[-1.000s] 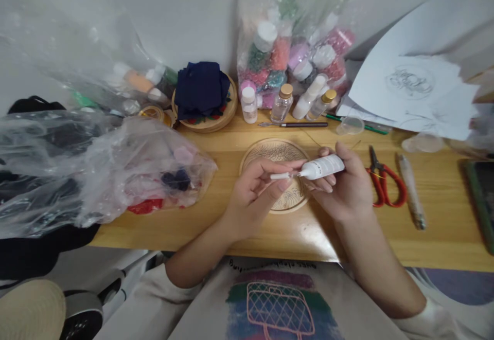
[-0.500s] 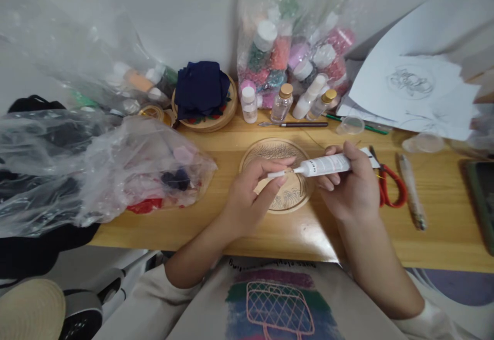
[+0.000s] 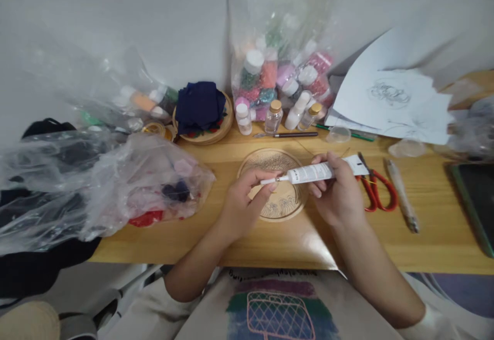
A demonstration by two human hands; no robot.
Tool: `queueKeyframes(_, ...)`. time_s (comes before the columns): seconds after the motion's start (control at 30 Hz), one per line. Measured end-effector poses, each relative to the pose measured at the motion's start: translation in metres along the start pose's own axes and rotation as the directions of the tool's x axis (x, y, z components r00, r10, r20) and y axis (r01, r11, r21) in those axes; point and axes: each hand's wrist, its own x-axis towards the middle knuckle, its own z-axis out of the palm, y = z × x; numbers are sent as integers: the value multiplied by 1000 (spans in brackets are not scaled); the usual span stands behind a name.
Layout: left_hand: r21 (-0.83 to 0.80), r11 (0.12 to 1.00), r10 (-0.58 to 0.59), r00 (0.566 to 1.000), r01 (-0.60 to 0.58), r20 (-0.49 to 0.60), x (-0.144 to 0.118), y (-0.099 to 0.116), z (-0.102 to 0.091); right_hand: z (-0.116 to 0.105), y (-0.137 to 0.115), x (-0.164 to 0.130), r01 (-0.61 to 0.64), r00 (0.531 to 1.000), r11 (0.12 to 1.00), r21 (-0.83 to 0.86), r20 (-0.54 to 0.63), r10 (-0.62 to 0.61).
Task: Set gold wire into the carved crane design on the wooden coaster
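Note:
A white tube with a narrow nozzle [image 3: 311,173], probably glue, lies across my right hand [image 3: 339,196], whose fingers and thumb are wrapped round its rear half. The nozzle points left. My left hand [image 3: 247,198] pinches a slim white cap [image 3: 267,181] at the nozzle's tip, between thumb and index finger. A small gold-coloured bit shows where the cap and nozzle meet; its kind is too small to make out. Below both hands lies a round wooden hoop [image 3: 283,217] with line drawings on its pale face, partly hidden by my left hand.
Red-handled scissors [image 3: 386,192], a whitish pen [image 3: 402,196] and a phone [image 3: 473,201] lie on the right. Behind stand small bottles [image 3: 274,117], a craft knife [image 3: 295,135], bagged jars [image 3: 252,70] and drawing sheets [image 3: 389,93]. Plastic bags [image 3: 127,185] cover the left.
The camera view has shifted, so the table items sit slightly lower and farther left in it. Both hands keep the same hold on the tube and cap.

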Motion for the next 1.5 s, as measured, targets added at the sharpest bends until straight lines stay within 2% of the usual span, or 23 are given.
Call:
queueKeyframes(0.17, 56, 998, 4, 1000, -3, -8, 5, 1, -2, 3, 7, -6, -100, 987, 994, -53, 123, 106)
queueKeyframes(0.33, 115, 993, 32, 997, -40, 71, 9, -1, -5, 6, 9, -16, -130, 965, 986, -109, 214, 151)
queueKeyframes(0.43, 253, 965, 71, 997, -74, 20, 13, -7, -10, 5, 8, -16, -122, 957, 982, -143, 244, 155)
queueKeyframes(0.53, 390, 916, 116, 993, -94, -34, 20, -14, -22, 3, 10, -11, -84, 969, 983, -166, 216, 120)
queueKeyframes(0.63, 633, 757, 227, 974, -163, -21, 33, -20, -42, 1, 11, -8, -48, 980, 981, -190, 182, 83)
queueKeyframes(0.67, 681, 705, 257, 966, -198, 15, 38, -22, -50, 0, 12, -7, -39, 980, 979, -202, 182, 77)
queueKeyframes(0.73, 763, 573, 287, 945, -299, 154, 50, -24, -64, -1, 12, -7, -21, 979, 974, -228, 193, 66)
queueKeyframes(0.87, 801, 492, 240, 937, -342, 253, 69, -25, -80, -1, 13, -7, 29, 973, 957, -290, 229, 40)
queueKeyframes(1.03, 862, 388, 183, 944, -326, 274, 72, -26, -77, 0, 13, -6, 122, 968, 885, -450, 253, -5)
queueKeyframes(1.17, 903, 314, 158, 954, -292, 253, 67, -26, -72, -5, 0, -5, 225, 972, 722, -654, 205, -117)
queueKeyframes(1.23, 920, 280, 153, 959, -274, 239, 65, -25, -70, -13, -11, -4, 246, 966, 587, -771, 146, -214)
queueKeyframes(1.3, 933, 253, 149, 963, -257, 225, 63, -24, -69, -23, -24, -4, 210, 955, 423, -881, 93, -280)
queueKeyframes(1.4, 944, 232, 147, 968, -234, 204, 59, -20, -66, -36, -37, -5, 135, 960, 180, -974, 84, -267)
queueKeyframes(1.5, 946, 227, 153, 968, -231, 199, 52, -13, -62, -42, -38, -8, 81, 976, -18, -997, 83, -202)
